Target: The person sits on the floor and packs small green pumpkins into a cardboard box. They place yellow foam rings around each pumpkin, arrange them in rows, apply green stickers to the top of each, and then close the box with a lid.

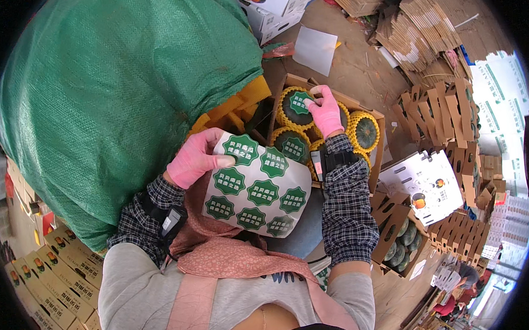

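My left hand (193, 161), in a pink glove with bare fingertips, grips the upper left edge of a white sheet (251, 172) of green scalloped stickers with white writing. My right hand (326, 113), gloved alike, is over an open cardboard carton (381, 142). Its thumb touches the right edge of a green sticker (297, 102) on a dark green pumpkin (295, 116), its fingers spread apart. Yellow foam nets wrap the several pumpkins in the carton. A nearer pumpkin (281, 142) also bears a sticker. My right hand and forearm cover part of the others.
A bulging green woven sack (111, 92) fills the left side. Flattened cardboard (418, 34) is stacked at the upper right. On the right stand a carton of unwrapped pumpkins (400, 243) and a white printed carton (425, 189). Printed cartons (53, 285) line the lower left.
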Available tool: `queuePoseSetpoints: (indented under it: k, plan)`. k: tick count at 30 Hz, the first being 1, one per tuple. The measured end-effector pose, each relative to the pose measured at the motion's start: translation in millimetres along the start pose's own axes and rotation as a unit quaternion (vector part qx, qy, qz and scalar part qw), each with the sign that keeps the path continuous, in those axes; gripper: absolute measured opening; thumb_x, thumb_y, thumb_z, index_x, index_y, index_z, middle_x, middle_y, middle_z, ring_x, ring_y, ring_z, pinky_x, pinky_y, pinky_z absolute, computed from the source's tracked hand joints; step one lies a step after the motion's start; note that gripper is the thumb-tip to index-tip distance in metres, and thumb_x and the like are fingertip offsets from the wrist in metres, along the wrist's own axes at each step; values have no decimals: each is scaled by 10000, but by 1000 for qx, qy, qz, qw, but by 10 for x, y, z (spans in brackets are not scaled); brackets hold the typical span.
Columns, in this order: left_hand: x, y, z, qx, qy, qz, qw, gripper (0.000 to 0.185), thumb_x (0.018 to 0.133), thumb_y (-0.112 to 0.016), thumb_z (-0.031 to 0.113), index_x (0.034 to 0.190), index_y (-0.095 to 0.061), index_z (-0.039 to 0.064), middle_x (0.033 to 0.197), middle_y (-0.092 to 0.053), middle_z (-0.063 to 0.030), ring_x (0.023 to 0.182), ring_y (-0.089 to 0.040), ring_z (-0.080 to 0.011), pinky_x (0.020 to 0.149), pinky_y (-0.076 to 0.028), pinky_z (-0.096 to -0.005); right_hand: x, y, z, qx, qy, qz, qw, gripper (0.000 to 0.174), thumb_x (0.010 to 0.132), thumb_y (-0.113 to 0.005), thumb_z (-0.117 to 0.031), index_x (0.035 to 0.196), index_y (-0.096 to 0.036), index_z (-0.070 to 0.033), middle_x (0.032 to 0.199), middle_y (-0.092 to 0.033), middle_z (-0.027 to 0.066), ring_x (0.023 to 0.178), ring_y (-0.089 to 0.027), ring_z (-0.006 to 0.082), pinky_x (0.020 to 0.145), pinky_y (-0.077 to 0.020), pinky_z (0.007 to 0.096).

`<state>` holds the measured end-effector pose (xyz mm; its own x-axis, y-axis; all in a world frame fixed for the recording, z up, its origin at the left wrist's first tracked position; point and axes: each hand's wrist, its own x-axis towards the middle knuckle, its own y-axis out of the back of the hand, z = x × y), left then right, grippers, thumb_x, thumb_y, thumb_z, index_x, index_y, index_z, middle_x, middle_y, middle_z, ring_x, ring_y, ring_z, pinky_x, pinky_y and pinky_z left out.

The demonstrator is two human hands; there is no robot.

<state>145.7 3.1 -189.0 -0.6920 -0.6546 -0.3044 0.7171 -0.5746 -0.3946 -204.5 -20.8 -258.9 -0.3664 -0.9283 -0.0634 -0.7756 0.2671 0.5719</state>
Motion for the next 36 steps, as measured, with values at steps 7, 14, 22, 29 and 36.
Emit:
queuePoseSetpoints:
  k: [7, 14, 22, 29, 36]
  plan:
    - [23, -10, 7, 80, -20, 4, 997, 214, 866, -695, 87, 1059, -643, 9, 952, -678, -14, 888, -620, -89, 829, -503, -259, -240, -37, -153, -290, 131, 31, 947, 303, 859, -676, -250, 1155, -682, -186, 1072, -647, 108, 998, -610, 268, 816, -485, 374]
    - [-14, -67, -52, 41, -47, 22, 998, 180, 853, -721, 98, 984, -625, 21, 927, -663, -2, 864, -598, -75, 801, -493, -246, -912, 519, -941, -265, 132, -201, 934, 334, 912, -609, -358, 1086, -707, -90, 980, -641, 152, 964, -600, 317, 824, -484, 426]
    - [-14, -185, -70, 110, -68, 113, 985, 277, 930, -645, 194, 1103, -606, -20, 949, -653, -28, 854, -579, -75, 770, -485, -235, -1585, 367, -1044, 73, 392, -99, 912, 256, 729, -738, -21, 958, -751, -134, 1006, -667, 72, 936, -596, 216, 858, -483, 332]
    - [-10, -208, -50, 163, -53, 79, 982, 284, 926, -639, 203, 1075, -600, -36, 936, -650, -42, 832, -566, -75, 741, -480, -238, -501, 1021, 287, -81, -13, 68, 994, 410, 845, -705, -56, 1174, -463, -85, 929, -613, 131, 852, -612, 208, 761, -505, 347]
    - [16, -228, -18, 158, -48, 74, 983, 306, 930, -637, 219, 1104, -593, -30, 948, -646, -35, 856, -572, -86, 761, -484, -245, -131, 916, 533, -125, -5, -8, 992, 429, 835, -725, -165, 1164, -455, -110, 1040, -636, 183, 977, -615, 385, 824, -477, 442]
